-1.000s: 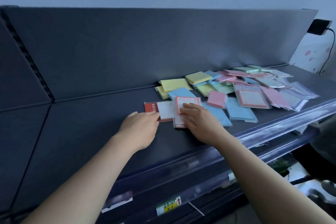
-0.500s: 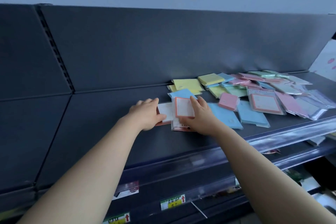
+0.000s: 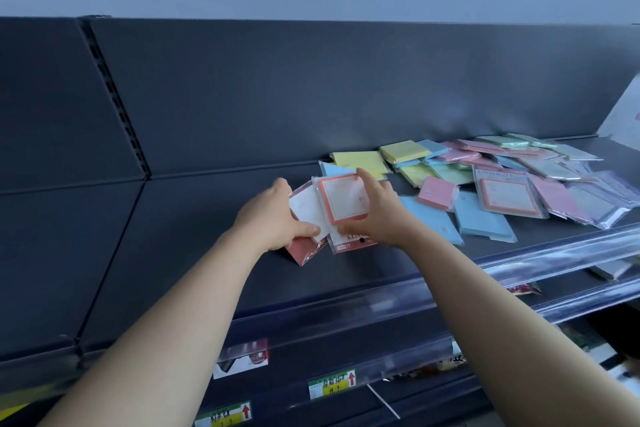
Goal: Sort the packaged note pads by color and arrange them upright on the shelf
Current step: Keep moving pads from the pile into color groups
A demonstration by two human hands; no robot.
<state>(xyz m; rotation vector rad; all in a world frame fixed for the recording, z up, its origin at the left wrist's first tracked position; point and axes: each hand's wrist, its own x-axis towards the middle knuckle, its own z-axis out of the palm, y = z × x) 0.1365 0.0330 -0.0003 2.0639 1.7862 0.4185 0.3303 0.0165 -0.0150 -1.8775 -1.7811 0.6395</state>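
Left grip: my left hand (image 3: pixel 273 215) is clenched on a red-backed packet (image 3: pixel 304 218), thumb across its white face, fingers behind; the packet is tilted, its lower corner on or just above the shelf, I cannot tell which.
Right grip: my right hand (image 3: pixel 375 215) grasps a red-bordered note pad packet (image 3: pixel 343 199), fingers over its top right edge, thumb at the lower edge; the packet is raised nearly upright, facing me, its printed header strip at the bottom.
Contact between packets: the two held packets overlap, the right one in front of the left one.
Directly behind: a blue packet (image 3: pixel 334 170) and a yellow packet (image 3: pixel 360 161) lie flat, partly hidden by the raised packet.
Right of my right hand: two blue pads (image 3: pixel 481 218) lie flat near the front rail, with a pink pad (image 3: pixel 437 192) resting just behind them.
Further right: another red-bordered packet (image 3: pixel 507 196) lies flat amid a loose pile (image 3: pixel 540 166) of pink, green, blue and yellow packets, overlapping, unsorted.
Shelf: the dark shelf (image 3: pixel 214 218) is bare to the left of my hands, up to the back panel (image 3: pixel 311 90).
In the way: the pile crowds the right side; the clear front rail (image 3: pixel 519 263) runs along the shelf edge below my forearms.
Below: price tags (image 3: pixel 332 383) sit on lower rails.
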